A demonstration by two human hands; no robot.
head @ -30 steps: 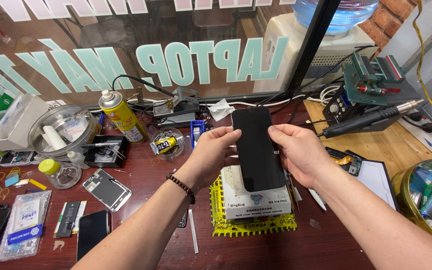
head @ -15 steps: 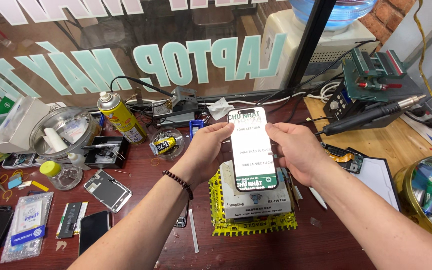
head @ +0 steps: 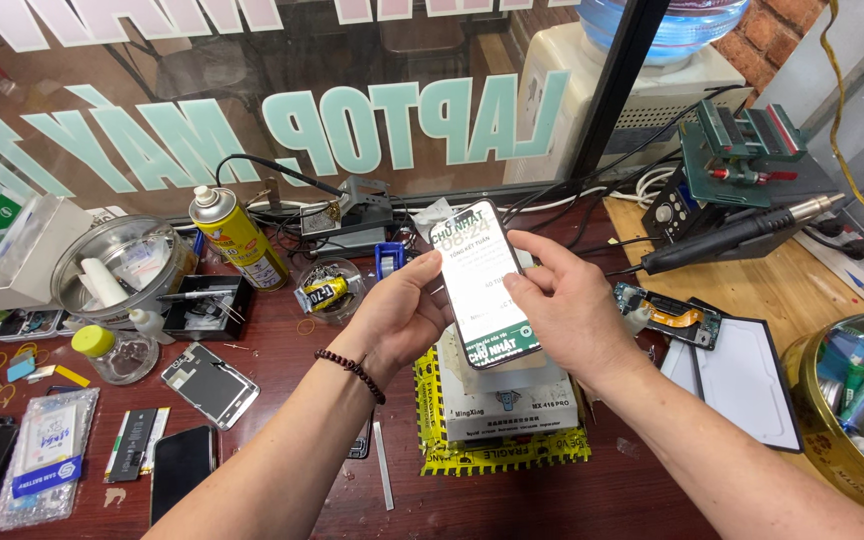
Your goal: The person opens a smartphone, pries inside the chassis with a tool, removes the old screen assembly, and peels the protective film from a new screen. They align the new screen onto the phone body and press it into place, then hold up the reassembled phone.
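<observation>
Head view: both hands hold a lit smartphone [head: 483, 285] above the worktop [head: 652, 480]; left hand [head: 404, 318] grip clasps its left edge, right hand [head: 564, 310] grip pinches its right edge.

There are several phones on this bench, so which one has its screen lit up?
The phone held up between both hands: its screen glows white. The black phone lying at the front left is dark.

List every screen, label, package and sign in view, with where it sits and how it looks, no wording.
Phone: held upright between left hand and right hand, screen lit white.
Spray can: standing left of centre, yellow label.
Window lettering: along the glass behind, large pale green.
Box: under the hands, white, on yellow tape.
Clear pouch: bottom left, blue label.
</observation>
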